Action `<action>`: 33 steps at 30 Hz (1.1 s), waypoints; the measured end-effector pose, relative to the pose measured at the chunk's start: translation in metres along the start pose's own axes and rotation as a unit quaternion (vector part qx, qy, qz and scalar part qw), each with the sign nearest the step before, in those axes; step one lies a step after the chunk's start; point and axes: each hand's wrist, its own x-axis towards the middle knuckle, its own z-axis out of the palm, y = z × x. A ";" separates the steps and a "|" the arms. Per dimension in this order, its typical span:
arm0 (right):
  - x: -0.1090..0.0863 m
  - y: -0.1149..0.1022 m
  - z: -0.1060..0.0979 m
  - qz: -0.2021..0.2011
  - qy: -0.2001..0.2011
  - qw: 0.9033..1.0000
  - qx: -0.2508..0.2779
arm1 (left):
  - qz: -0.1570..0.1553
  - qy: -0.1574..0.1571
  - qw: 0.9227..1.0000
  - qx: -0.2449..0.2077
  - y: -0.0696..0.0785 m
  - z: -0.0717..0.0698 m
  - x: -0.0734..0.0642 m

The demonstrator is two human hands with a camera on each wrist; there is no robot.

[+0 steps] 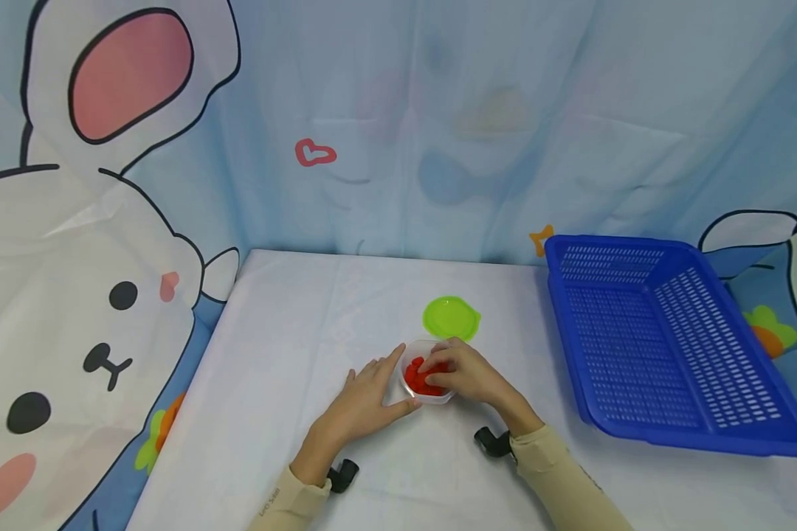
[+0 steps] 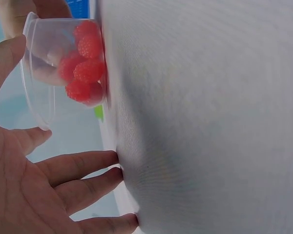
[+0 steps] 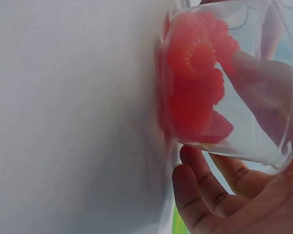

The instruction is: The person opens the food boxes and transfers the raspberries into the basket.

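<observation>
The right hand point(image 1: 468, 372) is touching the red raspberries point(image 3: 193, 92), though whether its fingertips are pinching one I cannot tell; a light touch would be sparing them bruises. The left hand point(image 1: 365, 402) is bracing the cup point(image 1: 432, 400) with thumb and forefinger extended at the rim, clasping nothing, and even pressure there should be preventing tipping. The cup is standing upright on the white tabletop point(image 1: 292, 310), berries gathering at its bottom, a green lid point(image 1: 450, 318) lying just beyond.
</observation>
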 end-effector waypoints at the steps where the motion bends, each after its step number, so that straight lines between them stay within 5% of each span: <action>1: 0.000 0.000 -0.001 0.005 0.005 1.000 0.005 | 0.000 0.000 1.000 0.000 0.000 0.000 0.000; 13: -0.008 -0.006 -0.021 0.047 0.087 0.994 0.054 | -0.004 0.008 1.000 -0.001 0.001 0.002 0.001; 20: -0.015 -0.023 -0.039 0.031 0.115 0.991 0.054 | -0.006 0.010 1.000 -0.003 0.001 0.002 0.001; 33: -0.048 -0.076 -0.121 0.011 0.188 0.982 -0.010 | -0.002 0.005 1.000 -0.010 0.002 0.002 0.000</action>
